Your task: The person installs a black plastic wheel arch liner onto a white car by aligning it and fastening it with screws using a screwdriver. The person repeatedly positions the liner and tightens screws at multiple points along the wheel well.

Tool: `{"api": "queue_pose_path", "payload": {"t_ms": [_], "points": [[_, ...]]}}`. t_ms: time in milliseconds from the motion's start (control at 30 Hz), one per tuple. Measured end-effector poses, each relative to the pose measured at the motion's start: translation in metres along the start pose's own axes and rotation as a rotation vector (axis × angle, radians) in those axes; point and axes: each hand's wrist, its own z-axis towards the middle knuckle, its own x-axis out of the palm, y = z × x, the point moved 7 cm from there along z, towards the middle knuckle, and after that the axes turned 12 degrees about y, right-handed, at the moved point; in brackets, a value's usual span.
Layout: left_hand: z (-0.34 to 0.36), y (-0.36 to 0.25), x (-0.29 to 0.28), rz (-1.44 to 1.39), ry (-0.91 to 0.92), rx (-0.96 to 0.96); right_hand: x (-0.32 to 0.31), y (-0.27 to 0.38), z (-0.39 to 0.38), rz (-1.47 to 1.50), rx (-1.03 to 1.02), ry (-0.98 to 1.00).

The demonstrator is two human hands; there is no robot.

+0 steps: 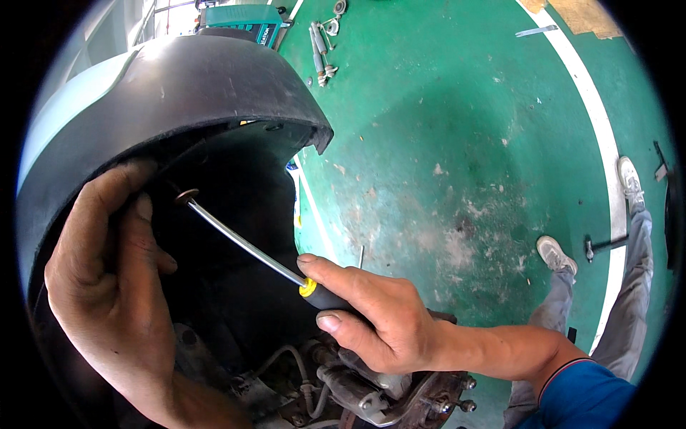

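Note:
My right hand grips a screwdriver with a yellow and black handle and a long steel shaft. Its tip meets a round-headed fastener inside the dark wheel arch liner. My left hand is curled just under the lip of the black bumper or arch panel, fingertips beside that fastener; what they hold is hidden. Below, metal brake or suspension parts and hoses show.
Shock absorbers lie on the green floor near a teal toolbox. A hammer-like tool, flat metal piece and cardboard lie rightward, alongside my legs and shoes. A rod lies near my right hand.

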Motion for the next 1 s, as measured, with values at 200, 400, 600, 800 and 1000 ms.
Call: {"api": "queue_pose_path", "payload": {"t_ms": [200,400,600,800,1000], "points": [[0.0000,0.0012,0.0004,0.024,0.000,-0.008,0.0007,-0.0029,-0.0011,0.015,0.004,-0.001],[0.0008,0.0011,0.0005,0.007,-0.011,0.010,0.0010,-0.0027,0.0002,0.017,0.007,0.013],[0.0010,0.0001,0.0014,-0.003,0.002,0.015,0.0011,-0.0022,0.0014,0.002,-0.017,0.001],[-0.0017,-0.0008,0.0003,0.030,0.005,0.013,0.0038,-0.0026,-0.0002,0.016,0.001,0.021],[-0.0011,-0.0072,0.0027,0.069,0.004,0.006,0.0040,-0.0020,0.0007,0.017,-0.016,-0.010]]}}
